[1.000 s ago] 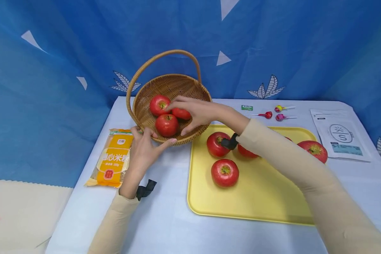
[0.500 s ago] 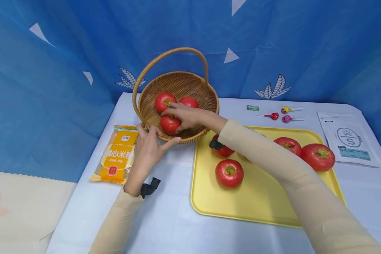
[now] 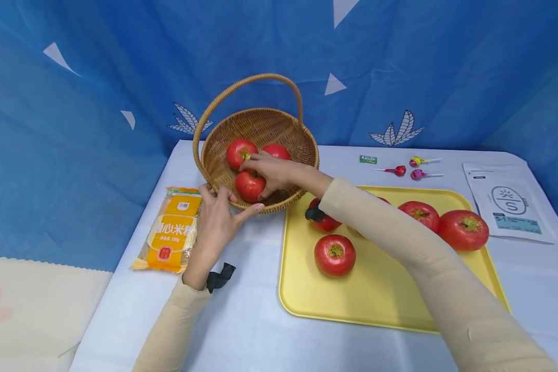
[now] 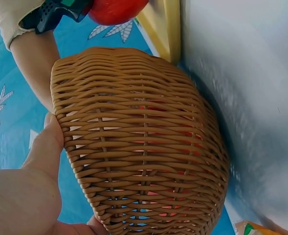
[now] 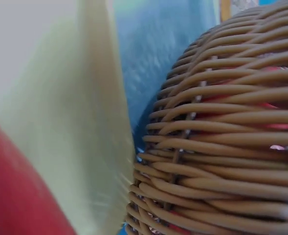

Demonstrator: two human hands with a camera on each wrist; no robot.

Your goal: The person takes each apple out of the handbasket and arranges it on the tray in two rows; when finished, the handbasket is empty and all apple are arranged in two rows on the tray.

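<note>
A tomato (image 3: 250, 185) at the 6 o'clock side of the wicker basket (image 3: 302, 135) is gripped by the curled fingers of the right hand (image 3: 273, 173). The basket's near rim is held by the left hand (image 3: 217, 219), thumb and fingers pinching it. Two more tomatoes (image 3: 239, 152) are seen behind. At the basket's 4 o'clock, a yellow tray (image 3: 381, 289) rests on the tabletop (image 3: 242, 330).

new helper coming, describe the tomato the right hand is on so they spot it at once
Find the wicker basket at the table's far left. Three tomatoes lie inside; the right hand rests on the front tomato, nearest the rim that the left hand holds. The other two sit farther back.
</note>
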